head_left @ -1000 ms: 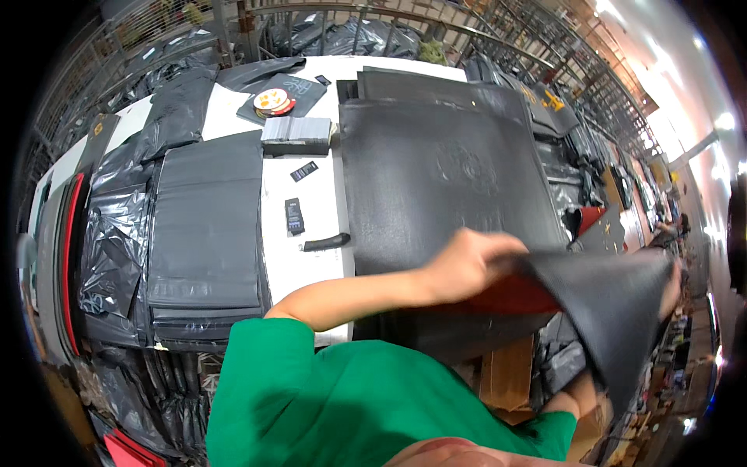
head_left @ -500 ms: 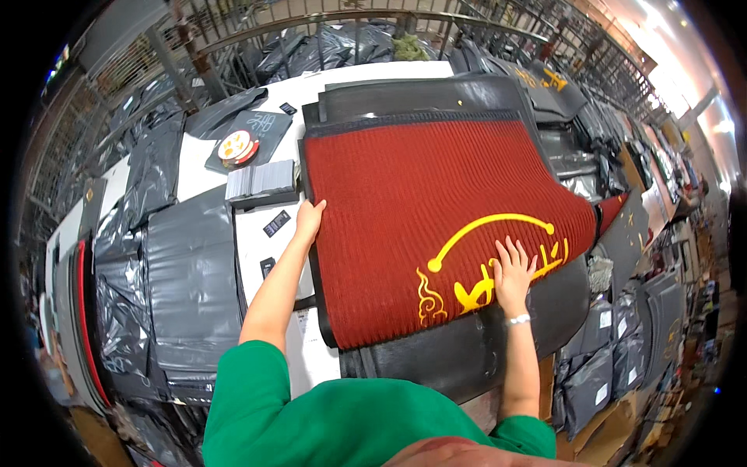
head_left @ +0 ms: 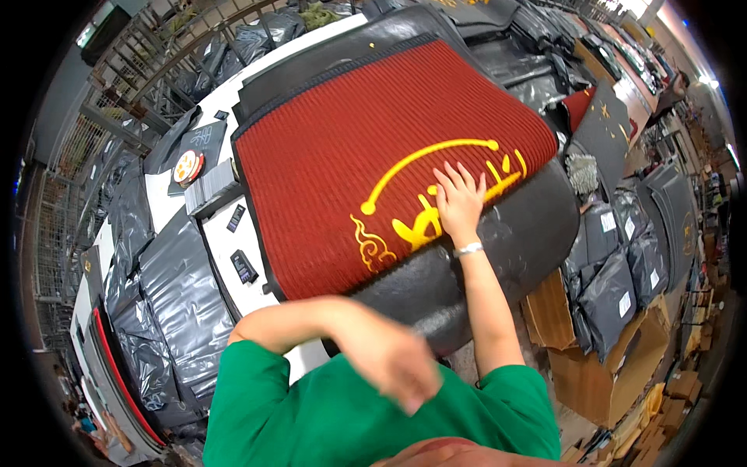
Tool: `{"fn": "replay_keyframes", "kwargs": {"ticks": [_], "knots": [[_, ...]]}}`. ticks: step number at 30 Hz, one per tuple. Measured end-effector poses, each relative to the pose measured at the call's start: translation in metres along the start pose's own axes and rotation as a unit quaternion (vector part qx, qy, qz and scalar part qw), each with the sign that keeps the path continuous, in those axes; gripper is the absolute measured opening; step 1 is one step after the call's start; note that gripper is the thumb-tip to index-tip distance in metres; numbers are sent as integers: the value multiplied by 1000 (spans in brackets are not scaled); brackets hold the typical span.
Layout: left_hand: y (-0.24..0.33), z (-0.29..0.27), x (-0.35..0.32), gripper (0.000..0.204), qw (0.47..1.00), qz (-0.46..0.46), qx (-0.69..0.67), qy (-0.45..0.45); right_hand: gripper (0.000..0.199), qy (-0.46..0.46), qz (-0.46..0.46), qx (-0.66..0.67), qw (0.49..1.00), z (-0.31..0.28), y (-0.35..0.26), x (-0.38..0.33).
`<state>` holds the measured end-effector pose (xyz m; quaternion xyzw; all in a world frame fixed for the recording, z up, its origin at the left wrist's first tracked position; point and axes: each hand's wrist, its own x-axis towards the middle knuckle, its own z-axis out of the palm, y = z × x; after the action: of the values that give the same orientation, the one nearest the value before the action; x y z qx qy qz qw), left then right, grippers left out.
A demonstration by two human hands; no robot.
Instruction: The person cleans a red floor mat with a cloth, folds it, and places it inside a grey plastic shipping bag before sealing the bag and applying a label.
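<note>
A red ribbed floor mat (head_left: 334, 148) with raised yellow lettering and a curved yellow line lies spread over black rubber mats (head_left: 529, 226). Its far edge has a dark border. My right hand (head_left: 461, 198) rests on the yellow lettering near the mat's near edge, fingers spread, palm down, gripping nothing. In front of my chest, off the mat, is my left hand (head_left: 397, 362); it is smeared by motion, so its fingers cannot be made out.
Small dark tags (head_left: 243, 267) lie on the white table (head_left: 222, 257) left of the mat, below a stack of grey cards (head_left: 212, 189) and a round roll (head_left: 187, 166). Grey plastic-wrapped packages (head_left: 183, 292) lie further left. On the right stand an open cardboard box (head_left: 615, 381) and bagged parcels (head_left: 611, 300).
My left hand has left the mat's left edge and come back toward my chest. My right hand stays on the lettering. The view has turned and shifted.
</note>
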<state>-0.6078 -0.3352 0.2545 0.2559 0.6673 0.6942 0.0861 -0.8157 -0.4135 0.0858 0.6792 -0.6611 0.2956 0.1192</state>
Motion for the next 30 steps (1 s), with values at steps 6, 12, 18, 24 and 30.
{"fn": "replay_keyframes", "kwargs": {"ticks": [6,12,18,24,30], "knots": [[-39,76,-9,24,959,-158,-223,71,25,34,10,30,999,6,-1,-2],[-34,52,-5,22,742,-373,445,335,23,52,-2,21,998,8,3,-1],[-80,-87,-49,27,494,-402,583,505,24,65,-23,-12,998,15,13,-1],[-209,-152,-30,47,338,-463,522,632,26,168,149,356,907,-13,40,-5],[-227,-147,-10,55,336,-486,504,631,70,-55,486,424,762,-10,184,5]]}}
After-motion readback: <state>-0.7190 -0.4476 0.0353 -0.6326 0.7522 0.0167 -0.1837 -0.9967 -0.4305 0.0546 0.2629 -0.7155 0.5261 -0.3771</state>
